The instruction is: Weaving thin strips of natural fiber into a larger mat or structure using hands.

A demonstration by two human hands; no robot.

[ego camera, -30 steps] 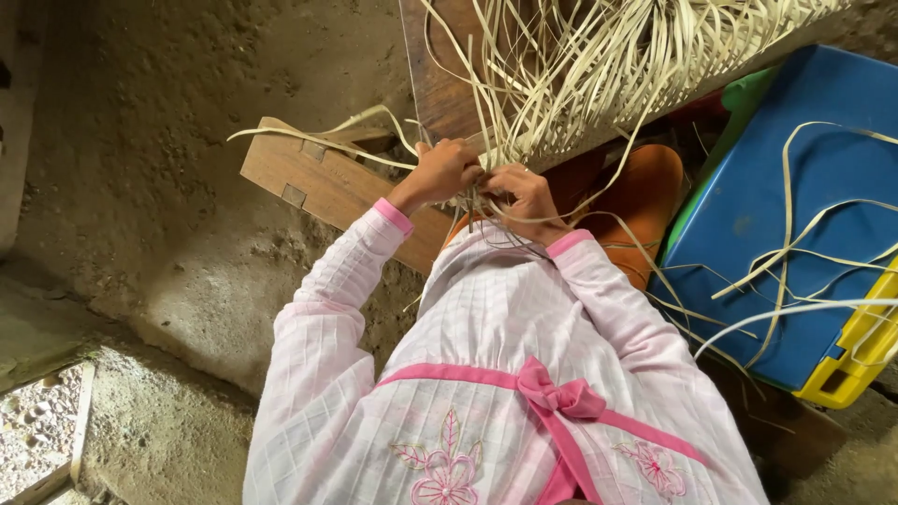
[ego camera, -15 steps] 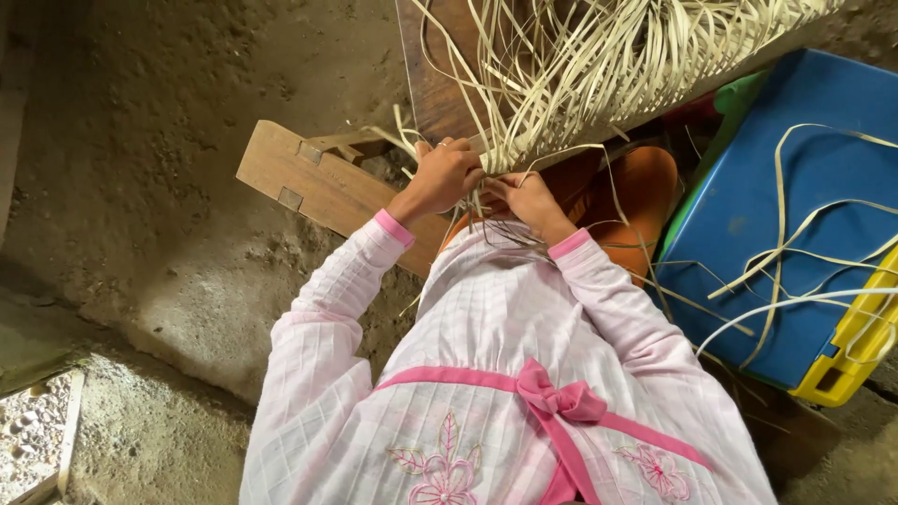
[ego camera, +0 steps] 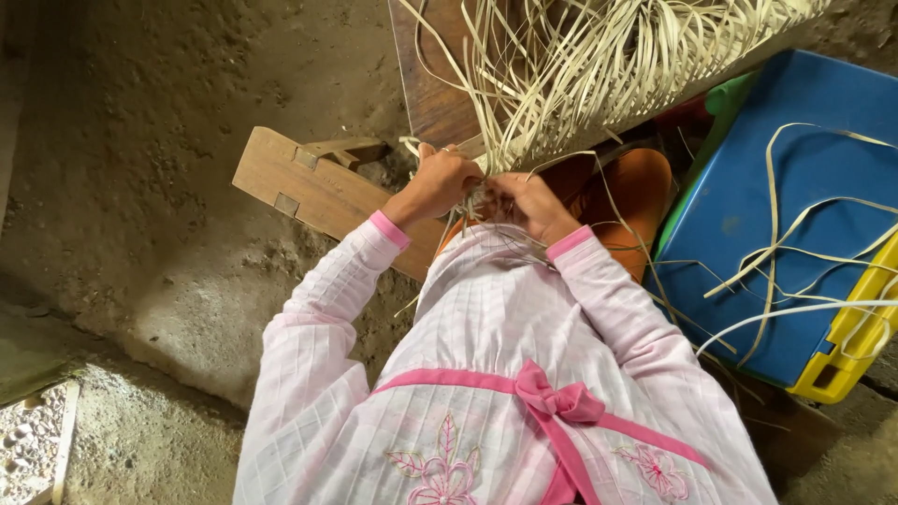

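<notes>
Head view, looking straight down over a pink checked dress with a darker pink bow. Left hand [ego camera: 438, 182] curled tight around a few pale cane strips [ego camera: 599, 65], fingers folded in, thumb side up. Right hand [ego camera: 526, 201] right beside it, nearly touching, also closed down on strips, pinching them where they bunch together. Both hands meeting at the lower end of the big loose fan of strips, which spreads up and away toward the top edge. Can't tell exactly how many strands sit in each grip, too tangled.

Under the fan, a dark wooden board [ego camera: 432, 84], with a lighter wooden plank [ego camera: 299, 182] sticking out to the left across the dirt floor [ego camera: 168, 140]. Just past the right hand, something orange [ego camera: 636, 192], rounded, partly hidden by strips and sleeve. Further right, a blue plastic box [ego camera: 776, 187] with a yellow edge [ego camera: 856, 341] at its lower right corner and a bit of green at its upper left. Several long stray strips [ego camera: 795, 224] draped loosely over the blue top, curling off toward the right. Rough earth everywhere else on the left, with a pale lit patch in the bottom left corner.
</notes>
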